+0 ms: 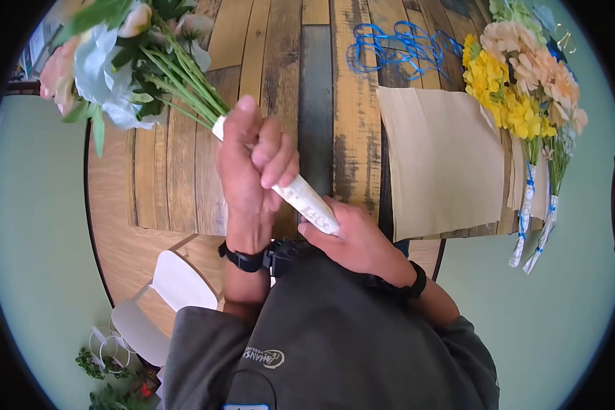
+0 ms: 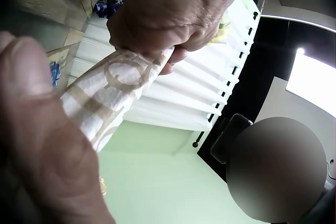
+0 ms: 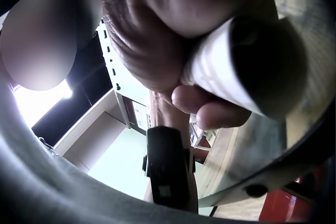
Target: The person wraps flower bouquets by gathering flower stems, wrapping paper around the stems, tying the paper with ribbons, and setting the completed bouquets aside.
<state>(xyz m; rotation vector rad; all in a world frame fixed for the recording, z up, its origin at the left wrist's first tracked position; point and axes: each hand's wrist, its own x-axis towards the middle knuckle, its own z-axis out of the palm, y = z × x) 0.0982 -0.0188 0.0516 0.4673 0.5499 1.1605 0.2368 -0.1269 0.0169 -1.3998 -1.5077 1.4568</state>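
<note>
A bouquet of pale blue and pink artificial flowers (image 1: 102, 72) with green stems slants across the upper left of the head view. White patterned paper (image 1: 304, 203) is wrapped round its stems as a narrow tube. My left hand (image 1: 256, 154) grips the tube near its upper edge, fingers curled round it. Lower down, my right hand (image 1: 352, 239) holds the bottom end of the wrap. In the left wrist view the wrapped tube (image 2: 113, 90) runs from my left thumb (image 2: 42, 108) up to the right hand. The right wrist view shows the tube's hollow, dark end, its paper rim (image 3: 226, 71) projecting past my right fingers.
A tangle of blue ribbon (image 1: 406, 51) lies on the wooden table (image 1: 253, 48). Sheets of brown wrapping paper (image 1: 444, 164) are at the right. Beside them lie yellow flowers (image 1: 506, 96) and peach flowers (image 1: 540, 68), stems wrapped and tied with blue ribbon. White chairs (image 1: 184, 280) stand lower left.
</note>
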